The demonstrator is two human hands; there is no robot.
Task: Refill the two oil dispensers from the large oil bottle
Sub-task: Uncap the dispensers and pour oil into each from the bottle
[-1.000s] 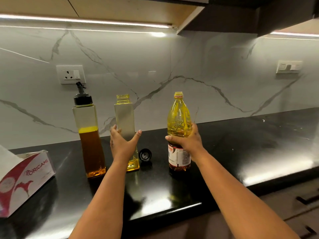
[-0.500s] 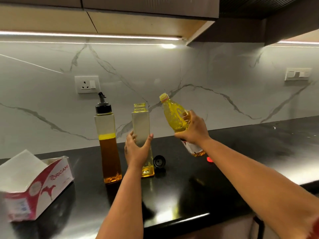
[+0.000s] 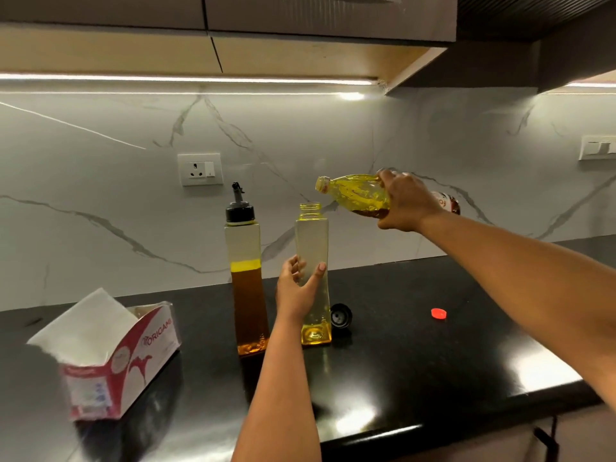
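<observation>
My right hand (image 3: pixel 405 203) grips the large oil bottle (image 3: pixel 358 193), tipped almost level, its open mouth pointing left just above and to the right of the uncapped dispenser's neck. No oil stream is visible. My left hand (image 3: pixel 295 290) holds that uncapped square dispenser (image 3: pixel 313 248) around its middle; it stands upright with a little yellow oil at the bottom. Left of it stands the other dispenser (image 3: pixel 246 278), capped with a black spout and about half full of amber oil.
A black dispenser cap (image 3: pixel 340 315) lies just right of the open dispenser, and a small red bottle cap (image 3: pixel 438 313) farther right on the black counter (image 3: pixel 416 361). An open tissue box (image 3: pixel 110 355) sits at the left. A wall socket (image 3: pixel 200 169) is behind.
My right hand has lifted the large bottle off the counter and tipped it from upright to nearly level toward the open dispenser. My left hand stays on the dispenser.
</observation>
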